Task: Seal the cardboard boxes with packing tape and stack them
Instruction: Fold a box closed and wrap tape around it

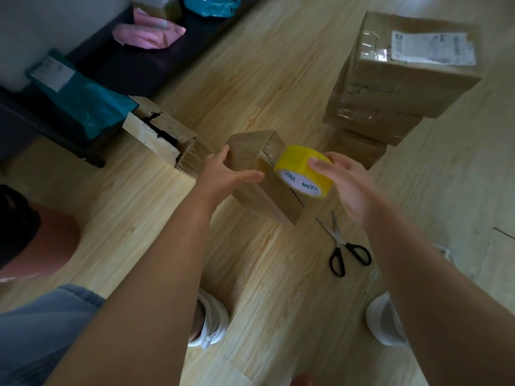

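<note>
1. The cardboard box [250, 149] stood on the wooden floor [250, 260] at the middle of the view, one corner towards the person, with bare floor on its near side.
2. The left hand [223, 174] braced the box's left corner, fingers fairly straight against one face and the thumb along the next, a flat grip rather than a curled one.
3. The right hand [348, 185] held the yellow tape roll [299, 165], its grip closed with the thumb on the outer band. The roll touched the box's right upper edge, where a clear strip ran over the top edge.
4. Scissors [341, 243] lay shut on the floor just right of the box, handles nearest the person.
5. A stack of boxes [390, 93] rose at the upper right, apart from the held box.
6. A torn box [164, 135] lay just left, against a dark bench [125, 68].
7. Counts: one tape roll, one pair of scissors, three boxes in the stack, one box in hand, one torn box, two white shoes [211, 321].
</note>
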Demonstrator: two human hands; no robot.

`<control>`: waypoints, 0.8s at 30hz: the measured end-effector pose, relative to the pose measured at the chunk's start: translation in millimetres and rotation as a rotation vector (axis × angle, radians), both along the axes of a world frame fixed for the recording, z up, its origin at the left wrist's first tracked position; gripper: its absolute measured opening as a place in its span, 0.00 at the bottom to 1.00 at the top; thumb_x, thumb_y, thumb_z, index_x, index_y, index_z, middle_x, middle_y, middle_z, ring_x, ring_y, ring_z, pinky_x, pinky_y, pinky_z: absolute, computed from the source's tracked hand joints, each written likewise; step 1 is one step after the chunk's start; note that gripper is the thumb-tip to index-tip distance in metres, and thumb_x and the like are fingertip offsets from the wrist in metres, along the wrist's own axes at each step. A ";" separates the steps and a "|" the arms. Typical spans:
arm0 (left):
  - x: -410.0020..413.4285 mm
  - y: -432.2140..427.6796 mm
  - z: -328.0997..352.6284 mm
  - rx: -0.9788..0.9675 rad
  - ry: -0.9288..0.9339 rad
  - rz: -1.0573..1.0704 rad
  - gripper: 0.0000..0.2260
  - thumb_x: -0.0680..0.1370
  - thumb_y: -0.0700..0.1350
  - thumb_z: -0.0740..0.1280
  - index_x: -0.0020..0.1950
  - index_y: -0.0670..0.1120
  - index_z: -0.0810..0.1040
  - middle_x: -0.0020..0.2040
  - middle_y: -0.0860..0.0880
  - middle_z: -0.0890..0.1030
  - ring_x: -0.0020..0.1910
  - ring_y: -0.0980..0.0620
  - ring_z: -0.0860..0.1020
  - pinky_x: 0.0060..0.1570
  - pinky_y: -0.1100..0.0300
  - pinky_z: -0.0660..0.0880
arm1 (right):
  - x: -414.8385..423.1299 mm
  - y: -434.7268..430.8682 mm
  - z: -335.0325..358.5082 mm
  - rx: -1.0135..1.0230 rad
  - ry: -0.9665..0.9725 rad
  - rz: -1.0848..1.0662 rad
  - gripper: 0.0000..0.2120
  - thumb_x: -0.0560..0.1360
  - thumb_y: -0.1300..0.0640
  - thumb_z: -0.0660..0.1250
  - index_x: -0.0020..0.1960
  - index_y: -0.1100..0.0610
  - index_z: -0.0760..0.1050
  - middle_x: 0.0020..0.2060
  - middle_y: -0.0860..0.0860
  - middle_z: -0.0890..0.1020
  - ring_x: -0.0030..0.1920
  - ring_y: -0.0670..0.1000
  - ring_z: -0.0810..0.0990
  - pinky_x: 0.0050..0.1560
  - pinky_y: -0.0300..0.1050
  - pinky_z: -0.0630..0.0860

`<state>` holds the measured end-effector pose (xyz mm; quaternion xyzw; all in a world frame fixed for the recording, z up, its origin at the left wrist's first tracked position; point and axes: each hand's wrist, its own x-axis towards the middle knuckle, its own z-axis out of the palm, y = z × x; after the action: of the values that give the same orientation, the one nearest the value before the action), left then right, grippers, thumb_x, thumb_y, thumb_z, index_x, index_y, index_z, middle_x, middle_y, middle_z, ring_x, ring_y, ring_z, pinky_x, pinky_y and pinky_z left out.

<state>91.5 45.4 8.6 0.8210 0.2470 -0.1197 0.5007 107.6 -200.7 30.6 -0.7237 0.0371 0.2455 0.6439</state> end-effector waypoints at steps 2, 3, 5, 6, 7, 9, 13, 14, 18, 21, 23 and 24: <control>-2.1 -1.9 -0.4 -0.004 -0.008 0.021 0.62 0.49 0.65 0.78 0.79 0.51 0.60 0.76 0.50 0.63 0.74 0.51 0.64 0.72 0.48 0.66 | -3.5 0.0 -4.4 0.078 0.076 -0.057 0.33 0.70 0.33 0.71 0.68 0.52 0.75 0.57 0.48 0.84 0.59 0.48 0.82 0.66 0.50 0.73; -2.9 -3.7 -0.1 -0.001 -0.008 0.026 0.61 0.49 0.66 0.78 0.80 0.51 0.59 0.76 0.50 0.62 0.74 0.51 0.63 0.72 0.47 0.66 | -5.8 -0.9 -7.4 0.115 0.132 -0.096 0.36 0.69 0.30 0.69 0.70 0.50 0.73 0.59 0.47 0.84 0.61 0.48 0.81 0.69 0.52 0.71; -4.0 -8.4 0.3 0.029 -0.015 0.018 0.59 0.52 0.65 0.78 0.80 0.52 0.59 0.75 0.50 0.62 0.74 0.50 0.62 0.72 0.46 0.66 | -11.3 -4.0 -14.0 0.168 0.239 -0.197 0.34 0.71 0.27 0.61 0.69 0.47 0.74 0.59 0.46 0.84 0.63 0.49 0.80 0.69 0.57 0.69; -4.8 -11.2 0.1 0.055 -0.017 0.007 0.57 0.55 0.65 0.79 0.80 0.52 0.59 0.75 0.50 0.61 0.75 0.50 0.61 0.72 0.46 0.66 | -14.3 -5.4 -19.2 0.186 0.296 -0.244 0.32 0.73 0.27 0.58 0.67 0.46 0.76 0.57 0.47 0.84 0.62 0.51 0.80 0.67 0.59 0.71; -6.2 -14.2 0.5 0.089 -0.016 -0.010 0.56 0.57 0.64 0.79 0.80 0.52 0.59 0.76 0.49 0.60 0.75 0.49 0.60 0.72 0.45 0.65 | -17.7 -6.2 -24.9 0.194 0.351 -0.278 0.32 0.74 0.26 0.56 0.65 0.46 0.77 0.56 0.48 0.84 0.62 0.52 0.79 0.64 0.60 0.72; -8.6 -21.5 1.2 0.169 0.000 -0.054 0.53 0.61 0.65 0.79 0.80 0.53 0.57 0.77 0.48 0.57 0.77 0.47 0.54 0.75 0.45 0.60 | -22.2 -9.8 -38.1 0.218 0.444 -0.321 0.37 0.70 0.22 0.56 0.67 0.45 0.76 0.59 0.50 0.81 0.64 0.56 0.76 0.64 0.63 0.71; -13.7 -33.1 -2.0 0.268 -0.001 -0.107 0.53 0.62 0.68 0.76 0.80 0.54 0.56 0.79 0.47 0.54 0.78 0.45 0.49 0.75 0.43 0.57 | -28.3 -14.4 -54.5 0.425 0.530 -0.387 0.37 0.72 0.23 0.54 0.70 0.46 0.75 0.70 0.53 0.75 0.72 0.58 0.69 0.70 0.69 0.63; -14.3 -35.7 -2.3 0.279 -0.009 -0.110 0.53 0.62 0.69 0.76 0.80 0.54 0.55 0.79 0.47 0.53 0.78 0.46 0.49 0.76 0.44 0.57 | -28.9 -14.8 -58.6 0.485 0.542 -0.423 0.36 0.74 0.25 0.53 0.70 0.48 0.76 0.68 0.54 0.76 0.70 0.58 0.71 0.69 0.68 0.66; -15.9 -45.8 -2.6 0.411 0.002 -0.207 0.54 0.62 0.72 0.72 0.81 0.55 0.52 0.80 0.46 0.49 0.79 0.45 0.46 0.77 0.42 0.50 | -28.1 -13.9 -87.9 0.535 0.640 -0.567 0.30 0.79 0.34 0.51 0.61 0.55 0.76 0.60 0.55 0.77 0.53 0.56 0.77 0.63 0.61 0.68; -20.6 -50.8 -6.1 0.470 0.010 -0.256 0.54 0.62 0.76 0.69 0.80 0.57 0.50 0.80 0.48 0.45 0.80 0.45 0.44 0.75 0.39 0.38 | -26.3 -14.0 -109.1 0.541 0.740 -0.667 0.23 0.83 0.41 0.49 0.61 0.55 0.75 0.61 0.59 0.73 0.64 0.60 0.71 0.73 0.67 0.57; -22.0 -53.9 -7.2 0.468 -0.013 -0.250 0.54 0.61 0.75 0.70 0.80 0.58 0.51 0.80 0.48 0.45 0.80 0.46 0.44 0.76 0.38 0.43 | -27.8 -13.3 -113.6 0.610 0.794 -0.703 0.28 0.83 0.39 0.47 0.67 0.57 0.72 0.69 0.62 0.69 0.75 0.62 0.62 0.74 0.72 0.48; -22.1 -55.3 -7.1 0.451 -0.027 -0.234 0.54 0.61 0.74 0.71 0.80 0.58 0.52 0.80 0.49 0.46 0.79 0.47 0.45 0.77 0.39 0.48 | -29.5 -12.8 -114.5 0.625 0.822 -0.710 0.31 0.82 0.37 0.46 0.71 0.58 0.70 0.71 0.62 0.69 0.76 0.64 0.60 0.74 0.72 0.47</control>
<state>69.4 -9.9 1.5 0.9365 0.1640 -0.1075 0.2908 78.2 -213.5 -83.8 -0.2914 0.4462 0.2744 0.8004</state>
